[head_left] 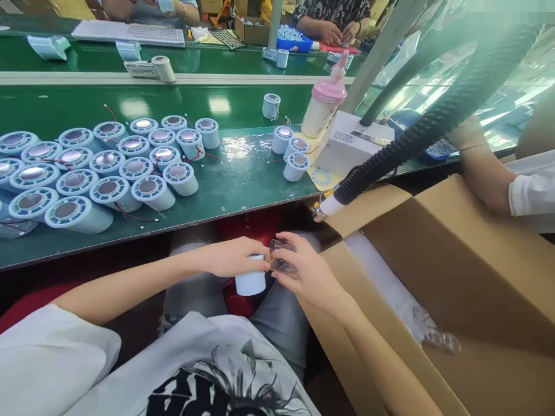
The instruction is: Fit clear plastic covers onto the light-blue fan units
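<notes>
Above my lap, my left hand [234,258] is closed round a light blue cylindrical housing [250,283], gripping it from above. My right hand [311,271] holds a clear plastic cup-shaped piece [284,264] between thumb and fingers, right beside the housing. A bit of orange shows between the two hands; what it belongs to is hard to make out. Similar light blue cylinders [152,192] with round dark or shiny discs on top and thin red and black wires stand grouped at the left of the green bench. A smaller group [296,166] stands nearer the middle.
An open cardboard box [489,254] with clear plastic pieces [433,332] sits at my right. A black corrugated hose [390,153] slants above it. On the green bench [234,185] stand a pink-capped bottle [324,107] and a white box [347,141]. Other people work across the bench and at right.
</notes>
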### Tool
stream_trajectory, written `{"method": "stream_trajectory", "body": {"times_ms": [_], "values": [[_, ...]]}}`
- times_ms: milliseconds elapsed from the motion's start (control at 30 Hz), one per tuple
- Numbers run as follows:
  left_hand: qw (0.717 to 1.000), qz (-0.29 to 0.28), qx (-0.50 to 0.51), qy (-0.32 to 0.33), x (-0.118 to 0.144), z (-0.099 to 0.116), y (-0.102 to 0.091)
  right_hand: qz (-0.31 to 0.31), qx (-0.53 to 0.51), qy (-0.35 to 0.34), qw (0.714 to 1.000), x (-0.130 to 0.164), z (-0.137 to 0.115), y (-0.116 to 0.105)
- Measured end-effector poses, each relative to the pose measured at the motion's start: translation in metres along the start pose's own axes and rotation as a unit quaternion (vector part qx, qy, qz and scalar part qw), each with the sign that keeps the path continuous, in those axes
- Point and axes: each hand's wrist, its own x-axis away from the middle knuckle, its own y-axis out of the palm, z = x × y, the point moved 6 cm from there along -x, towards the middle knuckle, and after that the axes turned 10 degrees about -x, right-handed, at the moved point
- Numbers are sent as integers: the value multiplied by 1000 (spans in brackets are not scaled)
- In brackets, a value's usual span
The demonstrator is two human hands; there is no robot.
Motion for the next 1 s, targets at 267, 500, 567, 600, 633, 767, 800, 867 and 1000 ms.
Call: {"method": "stream_trajectory", "body": {"times_ms": [267, 500, 567, 600, 633, 767, 800, 867, 1000], "values": [[975, 216, 16, 50, 16, -4, -12, 16, -262, 83, 961, 7, 2, -2], [957, 253, -25, 138, 15, -15, -2, 105, -356, 144, 918, 11, 10, -9], [961, 224, 5, 162, 15, -14, 5, 117, -403, 161, 893, 12, 18, -8], [964, 202, 41, 166, 14, -13, 8, 122, -429, 168, 879, 12, 22, -8], [967, 179, 86, 162, 14, -13, 11, 125, -455, 171, 865, 12, 25, -7], [948, 132, 273, 93, 14, -19, 20, 110, -471, 90, 871, 12, 23, -9], [938, 130, 311, 77, 14, -21, 21, 104, -431, 51, 895, 13, 18, -11], [921, 127, 363, 65, 16, -22, 21, 97, -319, -17, 943, 17, 8, -13], [923, 86, 367, 83, 21, -17, 23, 98, -224, -66, 967, 28, -3, -13]]}}
